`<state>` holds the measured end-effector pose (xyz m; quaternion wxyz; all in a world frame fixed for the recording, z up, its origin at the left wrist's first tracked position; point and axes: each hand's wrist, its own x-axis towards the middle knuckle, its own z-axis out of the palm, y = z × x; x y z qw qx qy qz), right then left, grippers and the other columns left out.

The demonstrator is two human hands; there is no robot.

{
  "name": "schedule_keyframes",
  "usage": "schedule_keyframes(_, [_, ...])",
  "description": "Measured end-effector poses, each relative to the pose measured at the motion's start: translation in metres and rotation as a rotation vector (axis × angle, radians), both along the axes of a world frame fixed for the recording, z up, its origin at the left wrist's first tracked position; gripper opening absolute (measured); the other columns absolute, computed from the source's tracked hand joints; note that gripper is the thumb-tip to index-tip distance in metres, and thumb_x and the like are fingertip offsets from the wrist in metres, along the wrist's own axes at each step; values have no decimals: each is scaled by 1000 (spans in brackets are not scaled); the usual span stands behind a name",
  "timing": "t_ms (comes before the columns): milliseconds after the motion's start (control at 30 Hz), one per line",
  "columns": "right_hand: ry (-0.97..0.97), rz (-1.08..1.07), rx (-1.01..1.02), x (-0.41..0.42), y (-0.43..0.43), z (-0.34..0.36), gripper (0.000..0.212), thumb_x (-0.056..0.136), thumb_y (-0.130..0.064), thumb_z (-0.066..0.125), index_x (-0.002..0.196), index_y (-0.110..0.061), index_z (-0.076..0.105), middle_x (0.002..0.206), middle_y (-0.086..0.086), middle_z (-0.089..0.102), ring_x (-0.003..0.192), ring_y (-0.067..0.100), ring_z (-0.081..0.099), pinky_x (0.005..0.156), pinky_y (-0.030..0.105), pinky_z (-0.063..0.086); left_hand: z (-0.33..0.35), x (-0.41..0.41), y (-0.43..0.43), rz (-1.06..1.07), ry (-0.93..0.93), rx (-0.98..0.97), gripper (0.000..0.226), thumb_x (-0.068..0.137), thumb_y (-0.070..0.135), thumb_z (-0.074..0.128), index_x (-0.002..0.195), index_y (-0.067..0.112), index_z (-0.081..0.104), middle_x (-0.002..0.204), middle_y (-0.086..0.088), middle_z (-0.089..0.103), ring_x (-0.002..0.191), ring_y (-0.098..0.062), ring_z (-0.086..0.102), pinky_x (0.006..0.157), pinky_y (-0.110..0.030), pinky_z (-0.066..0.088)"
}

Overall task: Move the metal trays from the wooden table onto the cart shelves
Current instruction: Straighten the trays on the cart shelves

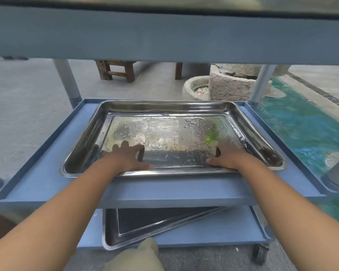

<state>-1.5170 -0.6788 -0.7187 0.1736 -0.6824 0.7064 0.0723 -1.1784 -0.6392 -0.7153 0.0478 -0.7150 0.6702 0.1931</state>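
Note:
A wet, shiny metal tray (pixel 164 112) lies flat on the middle shelf (pixel 47 173) of a blue cart. My left hand (pixel 127 157) rests inside the tray near its front left, fingers spread flat on the bottom. Inside the front right of the same tray lies my right hand (pixel 226 157), fingers straight, thumb along the front rim. A second metal tray (pixel 137 225) sits on the bottom shelf (pixel 233 229), turned at an angle. The underside of the top shelf (pixel 164 36) spans the upper view.
Two grey cart posts (pixel 67 81) (pixel 261 83) stand at the shelf's far corners. Beyond are wooden table legs (pixel 115 72), stone troughs (pixel 231 85) and a green mat (pixel 305 124) on concrete floor. A cart caster (pixel 259 253) shows at lower right; my knee (pixel 143 255) is below.

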Motion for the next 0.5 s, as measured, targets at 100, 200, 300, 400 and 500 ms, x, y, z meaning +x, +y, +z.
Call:
schedule_keyframes(100, [20, 39, -151, -6, -8, 4, 66, 82, -66, 57, 125, -16, 52, 129, 12, 57, 114, 31, 55, 96, 44, 48, 2, 1, -5, 66, 6, -103, 69, 72, 85, 52, 120, 35, 56, 141, -6, 43, 128, -35, 42, 103, -52, 39])
schedule_keyframes(200, [-17, 50, -219, -15, -18, 4, 68, 84, -63, 57, 135, -19, 47, 133, 13, 50, 116, 33, 53, 94, 44, 48, 3, 4, -13, 119, 12, -200, 72, 80, 78, 51, 136, 33, 49, 147, -8, 41, 134, -36, 37, 107, -51, 37])
schedule_keyframes(300, [-18, 75, -212, -23, -29, -3, 70, 83, -69, 55, 132, -20, 47, 133, 14, 50, 119, 34, 51, 98, 46, 45, 4, 8, -19, 128, 9, -226, 78, 82, 79, 46, 146, 36, 36, 154, -9, 32, 139, -38, 30, 110, -54, 31])
schedule_keyframes(400, [51, 72, -205, -24, -40, -9, 77, 80, -78, 46, 134, -24, 44, 140, 16, 44, 126, 37, 45, 103, 50, 41, 0, 16, -25, 116, -18, -183, 89, 78, 84, 45, 152, 42, 21, 162, -8, 15, 147, -40, 17, 113, -63, 24])
schedule_keyframes(500, [86, 58, -151, -22, -41, -12, 85, 81, -81, 37, 149, -31, 27, 157, 14, 24, 142, 39, 26, 111, 58, 29, -5, 20, -27, 107, -90, -99, 95, 72, 90, 40, 153, 48, 11, 166, -6, 0, 150, -42, -2, 113, -71, 11])
